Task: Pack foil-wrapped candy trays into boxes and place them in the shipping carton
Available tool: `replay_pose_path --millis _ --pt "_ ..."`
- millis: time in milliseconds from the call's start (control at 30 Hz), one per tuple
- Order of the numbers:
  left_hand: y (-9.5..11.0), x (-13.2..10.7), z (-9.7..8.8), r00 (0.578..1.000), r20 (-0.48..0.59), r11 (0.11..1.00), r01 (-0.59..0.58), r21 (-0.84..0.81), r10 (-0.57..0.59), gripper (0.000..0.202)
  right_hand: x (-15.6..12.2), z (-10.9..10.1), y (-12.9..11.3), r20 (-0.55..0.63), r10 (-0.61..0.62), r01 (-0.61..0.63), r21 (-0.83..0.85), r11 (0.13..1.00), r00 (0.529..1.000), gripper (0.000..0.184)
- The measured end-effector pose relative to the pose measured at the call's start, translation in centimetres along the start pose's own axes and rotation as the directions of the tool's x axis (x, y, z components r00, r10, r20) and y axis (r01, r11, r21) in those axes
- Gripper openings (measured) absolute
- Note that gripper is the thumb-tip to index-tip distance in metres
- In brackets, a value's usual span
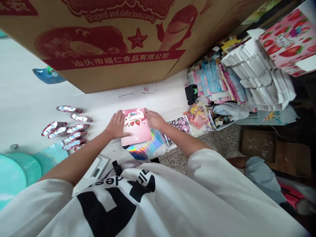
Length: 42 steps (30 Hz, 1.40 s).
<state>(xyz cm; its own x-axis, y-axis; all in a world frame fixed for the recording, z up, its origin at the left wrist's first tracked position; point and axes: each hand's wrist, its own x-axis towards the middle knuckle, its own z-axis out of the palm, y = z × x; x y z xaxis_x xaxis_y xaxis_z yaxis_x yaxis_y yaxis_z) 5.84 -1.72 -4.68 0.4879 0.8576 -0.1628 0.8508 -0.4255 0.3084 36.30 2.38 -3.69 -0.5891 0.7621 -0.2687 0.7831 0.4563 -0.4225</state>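
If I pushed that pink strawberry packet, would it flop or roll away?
The pink strawberry packet probably won't flop much: its edges look fairly straight. It's unlikely to roll, because its face looks broad and flat. It might slip, since that face looks shiny.

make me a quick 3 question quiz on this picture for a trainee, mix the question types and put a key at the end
1. Multiple choice: where is the pink packet?
a) on the floor
b) between the left hand and the right hand
c) beside the left elbow

2. True or false: the red-and-silver packs lie on the left hand's side of the pink packet.

3. Fill in the gap: the English line printed on the large carton reads "Shaped and delicious ____".

Key: 1 b; 2 true; 3 candy
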Motion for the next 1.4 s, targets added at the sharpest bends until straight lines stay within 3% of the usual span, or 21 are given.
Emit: replay_pose_path --millis 67,100,200,267,367,500,567,633,700,833,900,1000,1133,1200,1267,1333,1400 --pt "1.8 -0.6 1.0 0.997 -0.036 0.998 0.066 0.021 -0.066 0.135 -0.2 0.5 -1.0 0.022 0.043 -0.044 0.067 0.997 0.999 0.064" --pt "2.5 -1.1 1.2 0.999 -0.033 0.999 0.033 0.03 -0.032 0.133 -0.6 0.8 -1.5 0.019 0.067 -0.068 0.091 0.993 0.998 0.071" --pt "3.6 -2.8 1.1 0.974 0.064 0.974 -0.221 0.051 0.217 0.115 -2.9 2.0 -3.6 -0.006 0.118 -0.117 0.104 0.988 0.993 0.103" --pt "3.9 -3.7 0.9 0.946 0.112 0.948 -0.312 0.062 0.304 0.104 -4.6 2.7 -4.9 -0.011 0.16 -0.158 0.105 0.982 0.987 0.106" --pt "4.0 -4.3 1.3 0.955 0.104 0.956 -0.286 0.065 0.279 0.101 -6.2 3.4 -6.2 -0.007 0.228 -0.225 0.139 0.965 0.974 0.103" --pt "3.6 -4.2 2.9 0.971 0.05 0.972 -0.234 -0.014 0.234 0.117 -6.3 3.3 -6.6 0.079 0.336 -0.345 0.211 0.914 0.938 0.116" --pt "3.3 -4.0 3.5 0.976 0.01 0.975 -0.218 -0.05 0.218 0.124 -6.1 3.2 -6.6 0.127 0.421 -0.44 0.219 0.871 0.898 0.111" --pt "3.3 -3.8 3.6 0.981 -0.027 0.979 -0.192 -0.065 0.191 0.125 -6.2 2.9 -6.6 0.101 0.444 -0.455 0.241 0.857 0.89 0.097" --pt "3.5 -3.6 3.3 0.988 -0.046 0.987 -0.151 -0.06 0.148 0.118 -6.5 2.5 -6.2 0.044 0.372 -0.37 0.271 0.889 0.927 0.08" --pt "4.0 -3.5 1.1 0.994 -0.079 0.995 -0.081 -0.062 0.077 0.084 -7.3 1.9 -4.7 0.003 0.19 -0.18 0.34 0.923 0.982 0.039" --pt "4.0 -3.3 -0.3 0.993 -0.103 0.995 -0.059 -0.081 0.051 0.075 -7.4 2.1 -4.2 -0.04 0.141 -0.111 0.419 0.901 0.989 0.033" --pt "4.4 -2.8 -1.7 0.994 -0.101 0.993 -0.059 -0.102 0.049 0.071 -6.9 3.0 -4.0 -0.155 0.187 -0.092 0.477 0.874 0.97 0.035" --pt "5.1 -2.9 -1.9 0.989 -0.149 0.989 -0.048 -0.137 0.027 0.069 -6.1 4.2 -3.9 -0.3 0.261 -0.126 0.404 0.906 0.918 0.014" --pt "5.3 -3.8 -1.3 0.959 -0.264 0.983 0.06 -0.175 -0.106 0.072 -5.9 4.4 -3.5 -0.304 0.215 -0.088 0.382 0.92 0.928 0.013" --pt "5.3 -5.0 -0.5 0.889 -0.348 0.941 0.21 -0.266 -0.297 0.077 -6.0 4.5 -3.0 -0.286 0.173 -0.056 0.375 0.925 0.942 0.013" --pt "5.3 -6.2 0.3 0.85 -0.325 0.884 0.292 -0.366 -0.415 0.066 -6.1 4.4 -2.6 -0.279 0.158 -0.052 0.354 0.934 0.947 0.013" --pt "5.4 -7.1 0.9 0.86 -0.27 0.852 0.293 -0.433 -0.433 0.046 -6.2 4.4 -2.4 -0.281 0.154 -0.059 0.319 0.946 0.947 0.015"
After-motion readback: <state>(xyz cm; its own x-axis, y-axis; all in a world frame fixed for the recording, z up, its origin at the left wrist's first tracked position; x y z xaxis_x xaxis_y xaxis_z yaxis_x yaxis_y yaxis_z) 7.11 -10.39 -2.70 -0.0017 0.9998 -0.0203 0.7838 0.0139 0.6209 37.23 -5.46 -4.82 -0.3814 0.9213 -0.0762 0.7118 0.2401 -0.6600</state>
